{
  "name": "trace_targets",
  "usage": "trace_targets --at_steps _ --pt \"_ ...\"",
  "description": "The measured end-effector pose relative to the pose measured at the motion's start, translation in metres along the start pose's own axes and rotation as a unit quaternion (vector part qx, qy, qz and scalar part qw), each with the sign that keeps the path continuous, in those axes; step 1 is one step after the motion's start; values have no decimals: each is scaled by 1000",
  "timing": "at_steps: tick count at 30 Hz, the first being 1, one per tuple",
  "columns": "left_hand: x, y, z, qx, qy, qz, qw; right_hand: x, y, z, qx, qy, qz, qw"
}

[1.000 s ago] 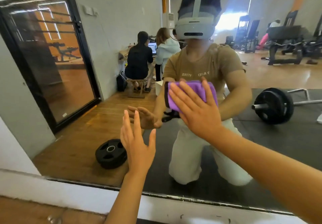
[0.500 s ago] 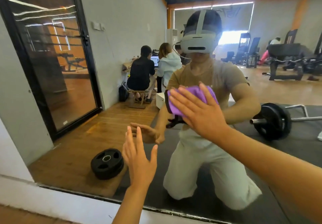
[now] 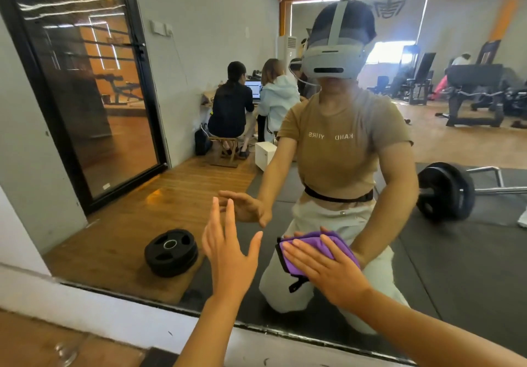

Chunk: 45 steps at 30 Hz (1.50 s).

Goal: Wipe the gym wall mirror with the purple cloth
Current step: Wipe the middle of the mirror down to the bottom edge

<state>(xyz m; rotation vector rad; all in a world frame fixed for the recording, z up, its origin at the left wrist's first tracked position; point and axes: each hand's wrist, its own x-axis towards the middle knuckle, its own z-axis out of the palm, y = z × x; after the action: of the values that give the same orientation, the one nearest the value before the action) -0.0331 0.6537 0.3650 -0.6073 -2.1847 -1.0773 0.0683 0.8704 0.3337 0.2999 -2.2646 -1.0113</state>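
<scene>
Lowered since the earlier frames: right hand [image 3: 328, 272] and purple cloth [image 3: 316, 252], formerly at the reflected chest, now at the height of the reflected thighs, near the mirror's bottom edge. Left hand [image 3: 228, 249] little changed, slightly higher in the frame.

Head view, single camera:

- Gym wall mirror [image 3: 470, 266]: fills most of the view; dark lower frame edge runs diagonally above a white wall strip [image 3: 119, 309].
- Purple cloth: folded, flat against the glass, dark trim on its left edge, a short dark tab hanging below. Located low in the mirror, right of centre.
- Right hand: grip spread, fingers straight and fanned, palm pressing the cloth to the glass.
- Left hand: grip spread, fingers straight, thumb out, raised before the glass just left of the cloth; whether it touches the mirror cannot be told. Holds nothing.
- Reflection, person: kneeling on a dark mat, tan shirt, pale trousers, grey headset.
- Reflection, weight plate [image 3: 171, 252]: black, flat on the wooden floor, left of the left hand.
- Reflection, barbell [image 3: 445, 189]: black plate and steel bar, on the mat at right.
- Reflection, two seated people [image 3: 251, 107]: backs turned, at a tabletop with a laptop, far wall.
- Reflection, glass door [image 3: 85, 87]: black frame, left.
</scene>
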Motion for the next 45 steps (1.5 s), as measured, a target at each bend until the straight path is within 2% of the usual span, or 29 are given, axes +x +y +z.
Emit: trace_targets --at_steps 3,6,11,14,16,18,20,23,25,28,31,34,36,38,40,42,45 --pt "-11 11 7 -3 -15 9 1000 -7 5 2 -1 -8 -31 999" --pt "-21 22 14 -17 -26 12 999 -6 32 -3 -5 41 -32 999" --pt "-30 47 28 -37 -15 18 999 6 115 -44 30 165 102 981" --pt "-35 68 39 -51 0 23 998 14 168 -69 26 227 202 952" --pt "-39 81 48 -49 4 28 998 13 180 -71 31 245 252 936" --pt "-43 91 56 -47 7 19 999 0 168 -61 35 252 265 930" --pt "-50 99 61 -43 8 16 999 -31 135 -39 36 212 231 949" --pt "-59 105 68 -37 -1 19 999 -101 79 1 19 63 103 993" --pt "-63 108 72 -25 -4 22 999 -127 64 15 29 -9 44 999" --pt "-70 116 78 -16 -16 25 999 -131 70 18 22 -23 10 999" --pt "-73 126 82 -26 -27 34 999 -125 94 10 14 15 -7 1000" --pt "-74 138 87 -29 -28 46 998 -112 139 -13 13 102 72 992" --pt "-74 146 89 -29 -21 52 998 -98 179 -32 13 184 163 969" --pt "-73 153 91 -32 -13 60 998 -89 213 -46 27 229 252 940" --pt "-73 161 94 -31 -10 72 997 -86 226 -51 31 249 305 919" --pt "-73 165 97 -23 -14 80 996 -94 217 -46 40 259 323 909" --pt "-73 165 100 -5 -37 82 996 -127 175 -20 66 236 305 920"
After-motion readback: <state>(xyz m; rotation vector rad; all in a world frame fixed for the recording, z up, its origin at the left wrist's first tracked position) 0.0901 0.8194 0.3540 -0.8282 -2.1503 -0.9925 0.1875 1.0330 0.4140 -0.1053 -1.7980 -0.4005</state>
